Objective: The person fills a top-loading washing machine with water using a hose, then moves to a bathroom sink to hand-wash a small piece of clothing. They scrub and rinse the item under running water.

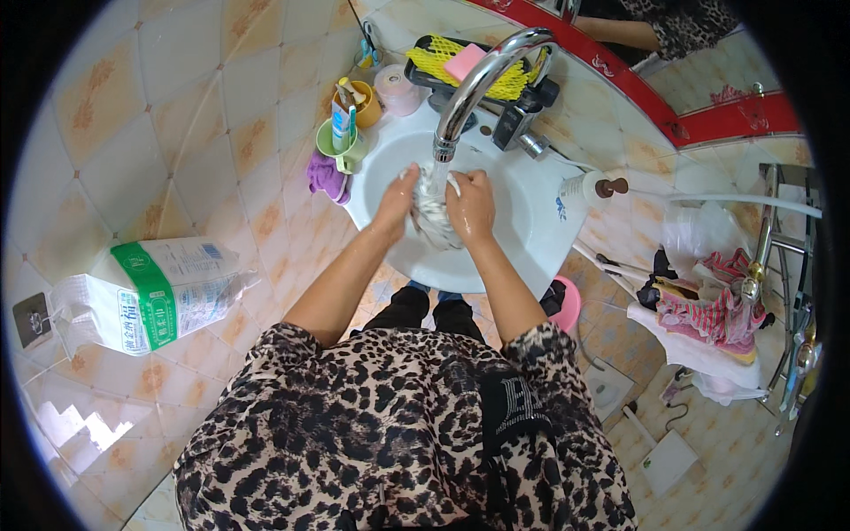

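Water runs from the curved chrome faucet into the white washbasin. Under the stream, a wet whitish cloth with dark markings hangs bunched between my hands. My left hand grips its left side, the fingers partly blurred. My right hand is curled around the cloth's right end, and a bit of white fabric shows at the fingers. The cloth's lower part sags inside the bowl.
Left of the faucet stand a green cup with a toothpaste tube, a yellow cup and a purple cloth. A pump bottle is on the right rim. Behind sits a black tray with a pink sponge.
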